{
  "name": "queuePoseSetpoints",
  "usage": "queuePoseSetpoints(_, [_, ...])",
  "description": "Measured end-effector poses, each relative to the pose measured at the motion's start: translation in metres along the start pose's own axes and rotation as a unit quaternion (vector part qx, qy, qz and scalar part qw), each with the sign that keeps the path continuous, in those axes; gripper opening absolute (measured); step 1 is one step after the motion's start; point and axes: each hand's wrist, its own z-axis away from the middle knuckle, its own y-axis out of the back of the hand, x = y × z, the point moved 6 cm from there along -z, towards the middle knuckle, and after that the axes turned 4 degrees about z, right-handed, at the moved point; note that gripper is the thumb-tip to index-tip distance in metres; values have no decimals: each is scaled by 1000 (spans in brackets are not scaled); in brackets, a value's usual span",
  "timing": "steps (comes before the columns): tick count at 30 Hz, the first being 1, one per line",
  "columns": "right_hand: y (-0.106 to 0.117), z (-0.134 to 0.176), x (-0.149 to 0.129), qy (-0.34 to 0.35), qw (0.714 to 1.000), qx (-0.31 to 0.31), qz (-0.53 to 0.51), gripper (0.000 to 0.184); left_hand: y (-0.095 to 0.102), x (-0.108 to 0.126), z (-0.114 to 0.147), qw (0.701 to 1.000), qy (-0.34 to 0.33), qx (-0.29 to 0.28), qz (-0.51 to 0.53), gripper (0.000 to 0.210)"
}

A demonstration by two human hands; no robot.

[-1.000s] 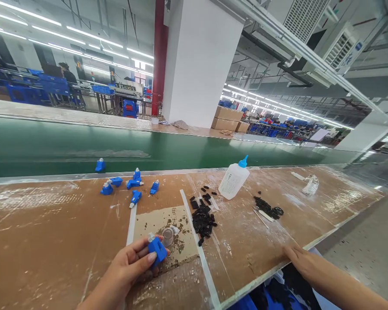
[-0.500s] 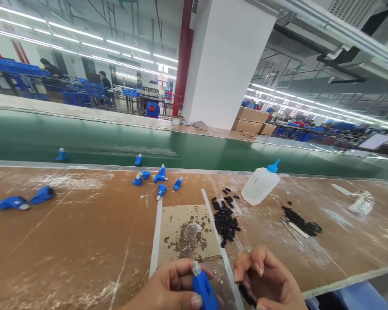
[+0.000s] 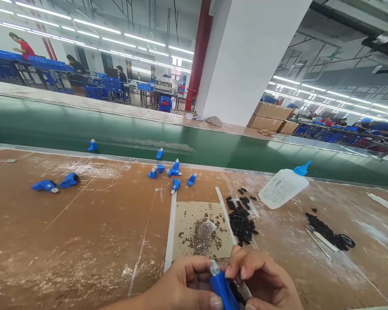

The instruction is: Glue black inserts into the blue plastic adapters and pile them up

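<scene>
My left hand [image 3: 187,284] grips a blue plastic part [image 3: 222,289] with a clear, ridged tip pointing up and away. At its right side, my right hand [image 3: 261,277] pinches a small black piece [image 3: 236,290] against the blue part; fingers partly cover it. Just beyond the hands lies a cardboard sheet [image 3: 189,211] with brown stains and a small clear cup [image 3: 206,229] on it. A pile of black pieces [image 3: 242,226] sits right of the sheet. Several similar blue parts [image 3: 175,186] lie beyond it, near the green belt.
A white squeeze bottle [image 3: 283,188] with a blue nozzle lies tilted at the right. Farther right are black strips [image 3: 326,230] and thin sticks [image 3: 318,244]. Two blue parts [image 3: 45,186] rest at the left. A green conveyor belt [image 3: 213,142] crosses behind the brown table [image 3: 100,232].
My right hand has moved left, bringing the black piece from apart to against the blue part. The view has swung left, so the table's things appear farther right.
</scene>
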Motion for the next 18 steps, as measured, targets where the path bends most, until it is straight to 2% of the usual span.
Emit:
queuePoseSetpoints(8, [0,-3,-12,38,993,-16,110,12,-5,1,1,1000,-3,3,23,33])
queuePoseSetpoints(18, [-2,-5,-28,120,960,-51,249,10,-4,1,3,999,-2,37,15,41])
